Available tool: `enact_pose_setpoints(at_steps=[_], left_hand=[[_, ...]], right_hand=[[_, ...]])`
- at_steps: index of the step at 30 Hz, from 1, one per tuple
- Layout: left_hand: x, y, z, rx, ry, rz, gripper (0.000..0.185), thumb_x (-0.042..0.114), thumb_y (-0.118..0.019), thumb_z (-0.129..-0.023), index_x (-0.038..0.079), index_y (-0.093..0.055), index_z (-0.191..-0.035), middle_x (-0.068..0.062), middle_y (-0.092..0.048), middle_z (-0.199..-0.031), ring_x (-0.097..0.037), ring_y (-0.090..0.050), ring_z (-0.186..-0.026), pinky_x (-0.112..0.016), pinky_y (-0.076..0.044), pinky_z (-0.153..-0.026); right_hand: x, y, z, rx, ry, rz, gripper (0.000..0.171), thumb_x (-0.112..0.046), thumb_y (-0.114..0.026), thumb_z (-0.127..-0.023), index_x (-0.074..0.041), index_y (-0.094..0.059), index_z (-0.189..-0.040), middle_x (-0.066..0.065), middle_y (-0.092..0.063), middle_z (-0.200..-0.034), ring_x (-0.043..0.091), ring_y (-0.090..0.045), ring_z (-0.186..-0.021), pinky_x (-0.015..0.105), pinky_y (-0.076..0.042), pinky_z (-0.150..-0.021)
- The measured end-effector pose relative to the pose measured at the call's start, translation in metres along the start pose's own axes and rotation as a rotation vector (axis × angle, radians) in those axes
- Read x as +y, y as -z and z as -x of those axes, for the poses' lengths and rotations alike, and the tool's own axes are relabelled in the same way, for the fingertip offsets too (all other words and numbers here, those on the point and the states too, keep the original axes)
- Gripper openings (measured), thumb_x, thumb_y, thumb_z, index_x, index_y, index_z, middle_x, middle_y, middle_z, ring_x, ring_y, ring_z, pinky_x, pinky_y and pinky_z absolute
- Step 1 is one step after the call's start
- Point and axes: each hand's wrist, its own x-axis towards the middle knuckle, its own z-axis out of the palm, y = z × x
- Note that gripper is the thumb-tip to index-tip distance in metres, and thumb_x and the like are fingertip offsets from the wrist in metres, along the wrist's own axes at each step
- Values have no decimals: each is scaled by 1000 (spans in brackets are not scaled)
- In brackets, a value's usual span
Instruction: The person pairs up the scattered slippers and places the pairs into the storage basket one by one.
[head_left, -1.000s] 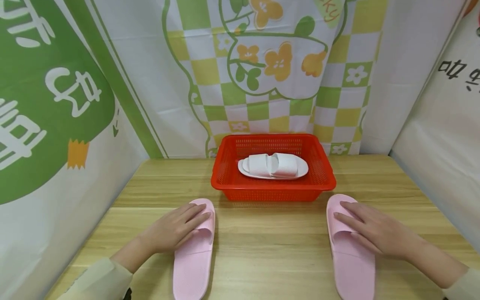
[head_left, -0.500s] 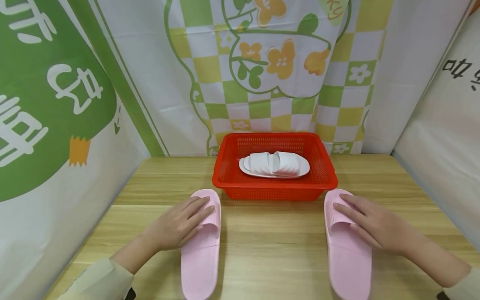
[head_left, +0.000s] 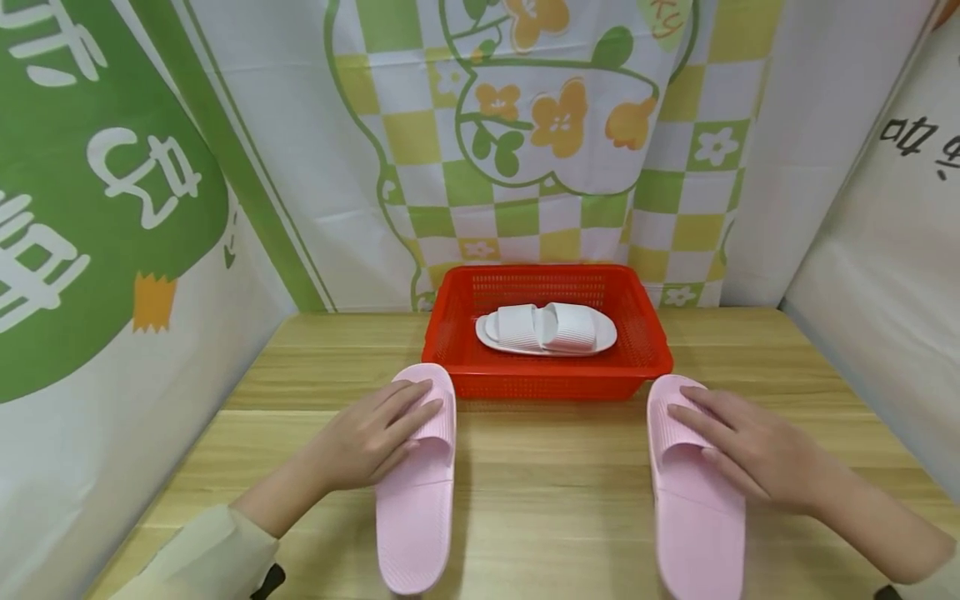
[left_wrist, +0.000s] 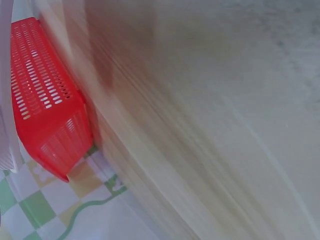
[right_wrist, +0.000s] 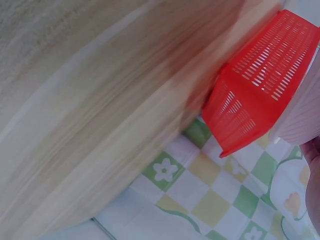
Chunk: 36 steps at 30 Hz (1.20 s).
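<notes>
Two pink slippers are held apart, one per hand, toes toward the red basket (head_left: 555, 383). My left hand (head_left: 378, 433) grips the left pink slipper (head_left: 416, 525) by its ribbed strap, fingers over the top and thumb hidden. The toe of this slipper overlaps the basket's front left corner. On the other side, my right hand (head_left: 757, 446) holds the right pink slipper (head_left: 701, 533) the same way, its toe close to the front right corner. In the right wrist view, the ribbed strap (right_wrist: 302, 115) shows beside the basket. A pair of white slippers (head_left: 573, 329) lies inside the basket.
The basket stands on a wooden table (head_left: 551, 492) near its back edge. Behind it hangs a checked, flowered cloth (head_left: 525, 217). Printed cloth walls (head_left: 247, 350) flank the table on the left and right.
The left hand has moved its pink slipper forward and right, toward the basket. The right hand has brought its slipper slightly forward and left. Basket and white slippers stay in place.
</notes>
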Motion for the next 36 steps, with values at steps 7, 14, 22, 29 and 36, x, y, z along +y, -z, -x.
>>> enact_pose_setpoints(at_steps=[7, 14, 22, 29, 36], left_hand=[[-2, -3, -13, 16, 1, -1, 45, 29, -36, -104, -2, -59, -126, -25, -58, -124, -39, -57, -111, -50, -48, -91], [-2, -8, -22, 16, 37, -16, 45, 31, -37, -104, -1, -60, -126, -26, -58, -122, -37, -59, -109, -49, -48, -92], [0, -14, -35, 14, 88, -40, 45, 32, -37, -104, 1, -60, -128, -26, -58, -124, -39, -58, -111, -49, -48, -93], [2, -17, -45, 12, 165, -56, 46, 32, -37, -104, 1, -60, -129, -27, -56, -125, -40, -57, -109, -50, -48, -93], [2, -22, -55, 13, 208, -66, 46, 32, -36, -104, 1, -62, -127, -26, -58, -124, -39, -58, -109, -49, -47, -95]], right_hand=[[-1, 6, -11, 32, 3, 15, 49, -34, -36, -104, 0, -61, -127, 27, -58, -123, 38, -56, -106, 26, -23, -112], [0, 3, -23, 84, -19, 27, 49, -34, -36, -104, 2, -61, -126, 31, -57, -121, 43, -56, -103, 27, -23, -113], [-2, -5, -38, 143, -85, 89, 48, -34, -37, -103, 3, -62, -123, 31, -56, -122, 46, -56, -105, 27, -22, -113], [-5, -8, -55, 148, -185, 107, 50, -36, -37, -103, 2, -58, -128, 28, -54, -127, 45, -55, -107, 34, -30, -110], [-7, -12, -65, 144, -263, 126, 52, -39, -37, -102, 2, -58, -126, 31, -53, -125, 49, -52, -111, 54, -39, -99]])
